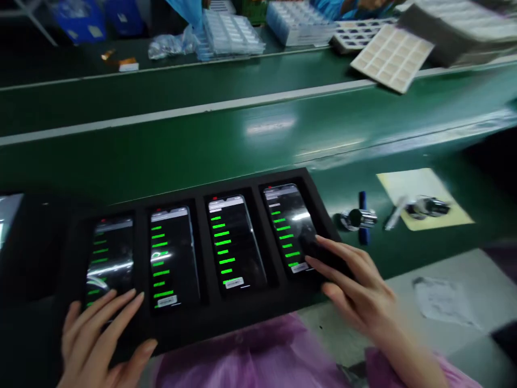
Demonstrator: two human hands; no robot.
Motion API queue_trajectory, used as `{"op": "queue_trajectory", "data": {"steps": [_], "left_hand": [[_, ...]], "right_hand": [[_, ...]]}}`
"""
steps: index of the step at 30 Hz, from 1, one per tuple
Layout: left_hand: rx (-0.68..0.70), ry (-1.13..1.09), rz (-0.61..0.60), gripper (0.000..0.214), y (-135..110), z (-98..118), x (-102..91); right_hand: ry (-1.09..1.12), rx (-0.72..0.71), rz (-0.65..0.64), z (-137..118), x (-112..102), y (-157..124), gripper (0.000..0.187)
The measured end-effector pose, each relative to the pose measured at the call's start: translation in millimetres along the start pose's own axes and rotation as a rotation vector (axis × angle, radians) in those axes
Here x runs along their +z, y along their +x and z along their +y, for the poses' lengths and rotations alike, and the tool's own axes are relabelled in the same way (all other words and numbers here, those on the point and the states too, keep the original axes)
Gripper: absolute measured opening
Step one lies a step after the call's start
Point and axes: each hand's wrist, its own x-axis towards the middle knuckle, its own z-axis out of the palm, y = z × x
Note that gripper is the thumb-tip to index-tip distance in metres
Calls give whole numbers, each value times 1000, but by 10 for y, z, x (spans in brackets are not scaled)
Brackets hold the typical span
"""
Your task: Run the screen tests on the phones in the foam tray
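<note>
Have the rightmost phone (287, 226) sitting long-axis front-to-back in the black tray (218, 320), just ahead-left of the closer right hand (359, 285) with a kinda loose, fingers-apart grip, plus the left hand (99, 345) spread over the leftmost phone (110, 258), on a green tabletop (351, 180) facing stacked clear trays (234, 35).

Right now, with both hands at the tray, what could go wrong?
1. The right hand has fingertips over the rightmost phone; a stray tap might change its lit screen.
2. The left hand covers the lower end of the leftmost phone, so a problem there could be missed.
3. A shiny ring sits just right of the tray; sliding the tray right might knock it.
</note>
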Motion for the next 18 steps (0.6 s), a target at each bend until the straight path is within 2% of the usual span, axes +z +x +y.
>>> {"op": "queue_trajectory", "data": {"steps": [2, 4, 7, 9, 12, 16, 18], "left_hand": [[69, 57, 26, 50, 83, 99, -22], [81, 100, 39, 54, 118, 146, -31], [46, 163, 7, 60, 89, 132, -44], [34, 181, -15, 63, 51, 101, -58], [20, 185, -35, 64, 8, 64, -80], [-11, 212, -73, 65, 4, 84, -110], [0, 223, -107, 67, 30, 128, -129]], "right_hand": [[51, -22, 41, -45, 20, 59, 43], [106, -101, 56, -131, 86, 164, 40], [98, -288, -23, -309, 232, 384, 44], [77, -353, -49, -416, 325, 521, 50], [45, -368, -29, -502, 425, 641, 51], [-60, -339, -19, -489, 465, 647, 33], [-3, -345, 38, -445, 471, 623, 44]]}}
